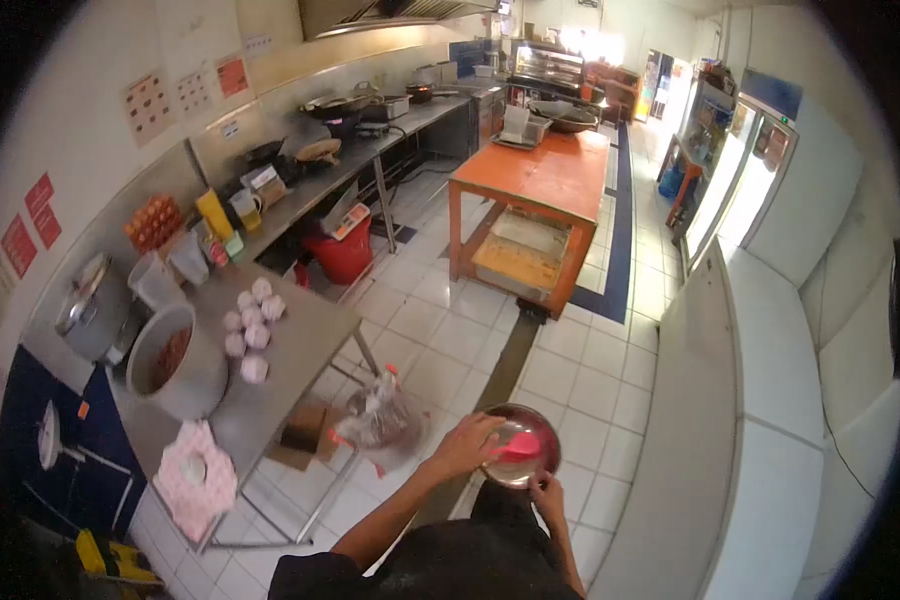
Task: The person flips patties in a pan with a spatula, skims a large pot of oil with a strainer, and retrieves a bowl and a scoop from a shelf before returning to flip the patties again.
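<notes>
A round metal bowl [553,447] is held low in front of my body, above the tiled floor. Inside it lies a bright pink object [526,445], its kind not clear. My left hand [467,445] is over the bowl's left rim, fingers reaching inside close to the pink object; it appears to grip the rim. At the lower right rim, my right hand [546,494] pinches the bowl's edge with curled fingers.
On the left steel table [305,345] are a large pot [165,360], pale round bundles [255,335] and a pink cloth [195,475]. A plastic bag [380,415] sits on the floor beside it. An orange table [540,175] stands ahead; a white freezer [685,420] lines the right.
</notes>
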Tool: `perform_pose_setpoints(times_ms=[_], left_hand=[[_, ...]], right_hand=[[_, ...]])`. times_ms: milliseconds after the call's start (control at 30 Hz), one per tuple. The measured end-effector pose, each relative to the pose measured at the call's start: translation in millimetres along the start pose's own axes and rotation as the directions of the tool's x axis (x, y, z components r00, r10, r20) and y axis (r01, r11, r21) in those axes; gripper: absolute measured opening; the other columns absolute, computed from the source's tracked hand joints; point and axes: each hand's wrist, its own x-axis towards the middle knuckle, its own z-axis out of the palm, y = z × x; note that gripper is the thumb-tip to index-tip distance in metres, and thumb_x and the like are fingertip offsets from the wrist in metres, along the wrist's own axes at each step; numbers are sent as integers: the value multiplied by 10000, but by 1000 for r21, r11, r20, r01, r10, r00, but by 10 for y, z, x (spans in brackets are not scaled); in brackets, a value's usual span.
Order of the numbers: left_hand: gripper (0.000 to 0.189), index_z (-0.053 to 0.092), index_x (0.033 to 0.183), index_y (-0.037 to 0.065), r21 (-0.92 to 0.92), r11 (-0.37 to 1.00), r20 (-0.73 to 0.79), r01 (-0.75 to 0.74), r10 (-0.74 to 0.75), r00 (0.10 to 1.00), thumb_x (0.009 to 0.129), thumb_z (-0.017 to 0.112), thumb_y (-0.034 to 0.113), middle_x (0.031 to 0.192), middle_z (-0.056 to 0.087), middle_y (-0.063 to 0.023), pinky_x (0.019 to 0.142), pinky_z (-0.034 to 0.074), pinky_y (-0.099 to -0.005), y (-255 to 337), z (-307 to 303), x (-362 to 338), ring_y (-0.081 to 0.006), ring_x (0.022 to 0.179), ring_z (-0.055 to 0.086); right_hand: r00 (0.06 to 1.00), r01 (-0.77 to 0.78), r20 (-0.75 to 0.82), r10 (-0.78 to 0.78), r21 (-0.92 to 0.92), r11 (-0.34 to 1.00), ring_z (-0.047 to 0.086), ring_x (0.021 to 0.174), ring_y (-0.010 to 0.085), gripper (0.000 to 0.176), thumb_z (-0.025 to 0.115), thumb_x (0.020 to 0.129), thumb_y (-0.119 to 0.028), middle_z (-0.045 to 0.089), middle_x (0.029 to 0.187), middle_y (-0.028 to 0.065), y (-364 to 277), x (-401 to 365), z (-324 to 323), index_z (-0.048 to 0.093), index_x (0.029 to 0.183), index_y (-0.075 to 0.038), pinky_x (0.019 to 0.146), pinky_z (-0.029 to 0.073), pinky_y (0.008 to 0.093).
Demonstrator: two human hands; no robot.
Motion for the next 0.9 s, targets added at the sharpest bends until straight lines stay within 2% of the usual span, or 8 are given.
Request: perform_pose_setpoints(times_ms=[167, 367, 500, 533, 633, 767, 833, 900], left_hand=[[328, 563, 1193, 95, 0, 987, -195, 159, -156, 968, 889, 512, 209, 1183, 561, -141, 962, 407, -423, -1153, -571, 1749, -332, 1126, 503], [362, 561, 1203, 79, 47, 906, -63, 420, -417, 907, 902, 501, 270, 1167, 588, -162, 921, 437, -424, -2891, -867, 2716, -332, 1089, 544], [380, 574, 1194, 82, -135, 669, 7, 731, -737, 676, 911, 497, 323, 1088, 635, -143, 876, 471, -411, -3566, -885, 2802, -307, 1014, 602], [389, 574, 1198, 82, -217, 572, 45, 791, -804, 593, 910, 497, 333, 1055, 648, -135, 864, 478, -406, -3636, -1031, 2845, -299, 992, 615], [391, 597, 1167, 99, -171, 491, -1, 854, -867, 498, 879, 507, 348, 1019, 663, -146, 851, 487, -418, -4562, -880, 2727, -320, 949, 628], [371, 621, 1120, 99, -144, 323, 126, 935, -932, 341, 841, 515, 319, 1038, 652, -175, 861, 484, -442, -5701, -1544, 3349, -360, 953, 615], [370, 616, 1130, 98, -134, 373, 49, 918, -923, 382, 836, 515, 299, 1058, 645, -174, 867, 481, -446, -6256, -2096, 3884, -358, 968, 610], [367, 605, 1146, 97, -23, 520, -61, 854, -853, 518, 835, 514, 270, 1098, 633, -169, 880, 475, -449, -6852, -2772, 4827, -350, 1005, 598]], right_hand=[[977, 70, -211, -40, 135, 988, 586, 537, 138, 209, 571, 895, -174, 604, 638, 89, -239, 2335, 27, 545, 779, -1, 488, 478, 273], [900, 144, -418, -122, 22, 989, 560, 510, 134, 210, 557, 890, -152, 565, 604, 72, -805, 5666, 88, 493, 735, -25, 471, 466, 279], [910, 28, -408, 82, 256, 966, 534, 516, 144, 232, 552, 873, -187, 555, 645, 86, -1751, 7476, 285, 474, 724, -29, 484, 445, 300], [803, 182, -560, -202, -92, 979, 514, 539, 148, 258, 535, 889, -220, 522, 654, 83, -1461, 8170, 407, 464, 733, -27, 484, 422, 318], [774, 273, -593, -220, 0, 962, 498, 558, 152, 278, 525, 906, -256, 494, 664, 70, -1237, 9839, 703, 453, 754, -35, 485, 406, 317], [821, 93, -561, 102, 308, 947, 523, 526, 208, 277, 528, 896, -238, 530, 624, 114, -2031, 10852, 1168, 484, 733, -19, 478, 420, 360], [836, -5, -497, 233, 418, 908, 520, 526, 213, 298, 526, 903, -251, 533, 646, 116, -2219, 11241, 1320, 470, 714, -27, 500, 426, 366], [735, -72, -673, 89, 53, 996, 515, 560, 229, 303, 519, 908, -260, 516, 656, 110, -1763, 11940, 1444, 471, 730, -20, 544, 427, 387]])
